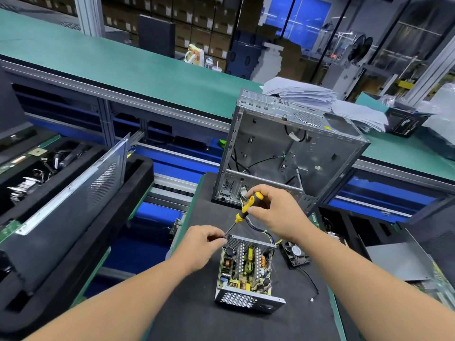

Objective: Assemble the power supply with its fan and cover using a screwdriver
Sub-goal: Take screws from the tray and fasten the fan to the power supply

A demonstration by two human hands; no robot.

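At the near middle of the bench [197,303], a screw goes into the open power supply [246,269]

Right hand [273,212] grips the screwdriver [246,207]; left hand [202,244] pinches its tip at the far left corner; fan [295,253] waits just right, cover not identifiable; next likely seat and turn; no writing legible.

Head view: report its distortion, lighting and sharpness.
Head view: wide-angle bend curves the green conveyor and stretches both forearms; lighting is even, with blue glow from the far windows; the open power supply and screwdriver, gripped by the right hand, are sharp, while the left hand pinches at its tip.
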